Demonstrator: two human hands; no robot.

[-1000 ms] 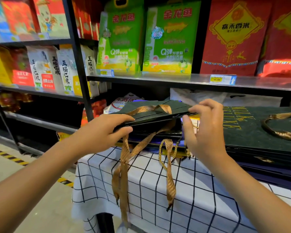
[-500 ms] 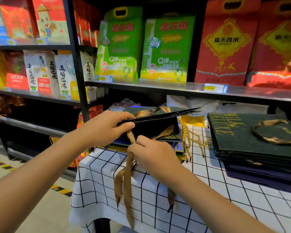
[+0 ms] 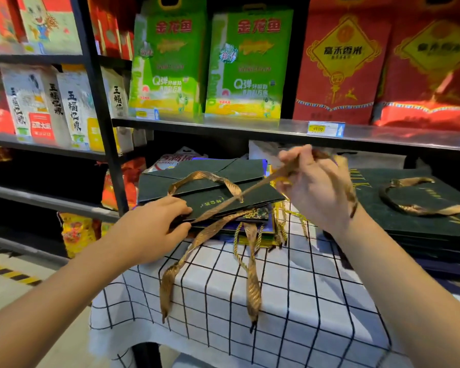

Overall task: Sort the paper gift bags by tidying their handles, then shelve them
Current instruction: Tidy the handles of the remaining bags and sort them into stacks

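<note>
**Ribbon handle pulled taut over the folded bag**

The left hand pinches the near left edge of the dark green gift bag, which lies flat atop a pile on the checked tablecloth. The right hand is raised above the bag's right edge, fingers curled round a gold ribbon handle stretched diagonally across it. Two more ribbons hang over the table's front edge. To the right, apparently just beside the pile, sits a second stack of green bags.
</note>
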